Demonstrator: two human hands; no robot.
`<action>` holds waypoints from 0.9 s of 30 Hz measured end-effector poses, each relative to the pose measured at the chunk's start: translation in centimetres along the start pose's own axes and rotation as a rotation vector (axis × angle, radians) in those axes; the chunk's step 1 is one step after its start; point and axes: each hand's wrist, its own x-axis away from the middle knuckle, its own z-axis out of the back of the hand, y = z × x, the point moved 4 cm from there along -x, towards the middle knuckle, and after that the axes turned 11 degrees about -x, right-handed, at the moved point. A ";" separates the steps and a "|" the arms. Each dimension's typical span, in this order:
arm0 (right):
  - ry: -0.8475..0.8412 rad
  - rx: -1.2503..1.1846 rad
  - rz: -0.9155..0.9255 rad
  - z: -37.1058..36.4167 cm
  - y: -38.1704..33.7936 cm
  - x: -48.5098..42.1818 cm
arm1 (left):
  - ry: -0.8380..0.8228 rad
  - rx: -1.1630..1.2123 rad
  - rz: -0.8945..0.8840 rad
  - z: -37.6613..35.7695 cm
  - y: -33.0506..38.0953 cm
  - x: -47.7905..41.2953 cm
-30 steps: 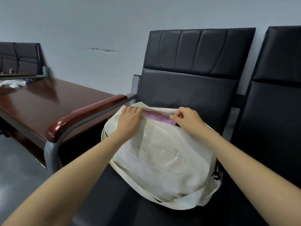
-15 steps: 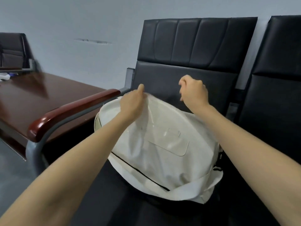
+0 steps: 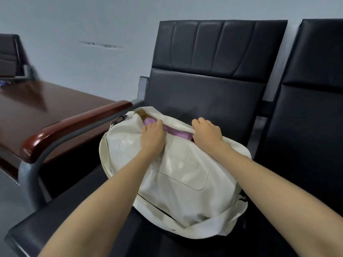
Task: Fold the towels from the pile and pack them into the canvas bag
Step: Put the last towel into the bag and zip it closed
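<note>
**Two grips on the bag mouth, lilac towel inside**

Both bare hands are at the opening. Left grip (image 3: 153, 139) has its fingers curled over the near lip of the cream canvas bag (image 3: 185, 175), fingertips against the folded lilac towel (image 3: 175, 131) showing in the slot. Right grip (image 3: 207, 133) is closed on the lip at the right end of the opening, pinching the fabric by the zip line. So both hold the bag, and neither holds a towel free.

The towel sits inside, only a strip of it visible between the zip edges. How many more lie under it I cannot tell. The bag slumps on the seat of a black padded leather chair (image 3: 213, 93), close by its red-brown wooden armrest (image 3: 74, 128), with the dark wooden counter (image 3: 46, 108) beyond. No pile of towels is in view.

Watch the zip: the towel rides high in the mouth, and if the bag is closed now I'd expect cloth to snag in the teeth. The seat looks slick too, so a hard tug on the lip could drag the soft bag toward the front edge.
</note>
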 end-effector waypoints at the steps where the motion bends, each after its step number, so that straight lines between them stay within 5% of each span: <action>1: 0.033 -0.012 -0.001 0.4 0.0 0.0 | 0.009 0.014 0.006 -0.1 -0.2 -0.2; 4: 0.128 -0.038 0.026 1.6 0.0 1.1 | 0.075 0.075 0.047 -0.5 -1.0 -0.4; 8: -0.101 0.012 0.066 -0.7 -0.6 4.0 | 0.075 0.156 0.087 -0.9 -1.2 -0.6; 14: -0.294 -0.545 -0.156 0.8 0.5 3.2 | 0.137 0.286 0.079 0.1 -1.7 0.3; 20: -0.551 -0.337 0.023 -0.3 -0.9 7.3 | 0.197 0.277 -0.092 3.1 -1.9 1.6; 24: -0.553 -0.307 -0.035 0.8 -2.1 7.1 | 0.139 0.236 -0.277 4.9 -2.3 2.7; 27: -0.366 -0.474 -0.041 2.7 -4.5 4.6 | 0.182 0.341 -0.091 6.8 -5.1 0.5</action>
